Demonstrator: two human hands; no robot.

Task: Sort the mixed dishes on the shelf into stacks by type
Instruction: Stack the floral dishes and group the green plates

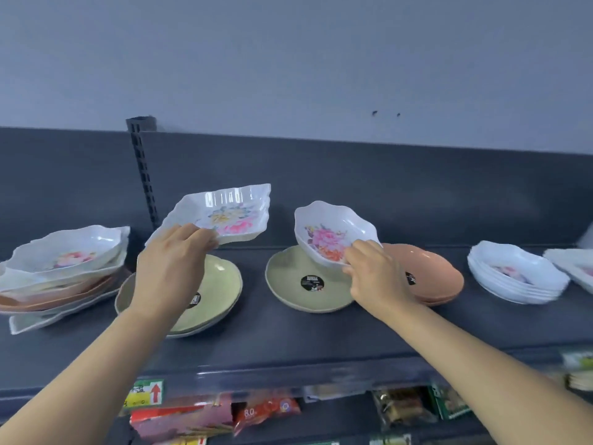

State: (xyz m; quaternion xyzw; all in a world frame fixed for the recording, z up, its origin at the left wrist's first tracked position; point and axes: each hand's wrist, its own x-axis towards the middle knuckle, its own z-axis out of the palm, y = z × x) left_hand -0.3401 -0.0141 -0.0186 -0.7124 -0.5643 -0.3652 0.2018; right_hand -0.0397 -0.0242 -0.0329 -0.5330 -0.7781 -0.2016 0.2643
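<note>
Dark grey shelf (288,335) against a pale wall, with packaged goods on the tier below. I note a mixed pile of dishes (61,271) at far left, pale green plates (221,284) beside it, a single green plate (301,284) at centre, salmon plates (430,274) to its right, and a stack of white floral bowls (516,274) further right. My left hand (170,268) is raised above the green plates, gripping a white floral rectangular dish (224,213) by its near edge. My right hand (372,271) holds a white floral bowl (333,232), tilted, over the centre plate.
</note>
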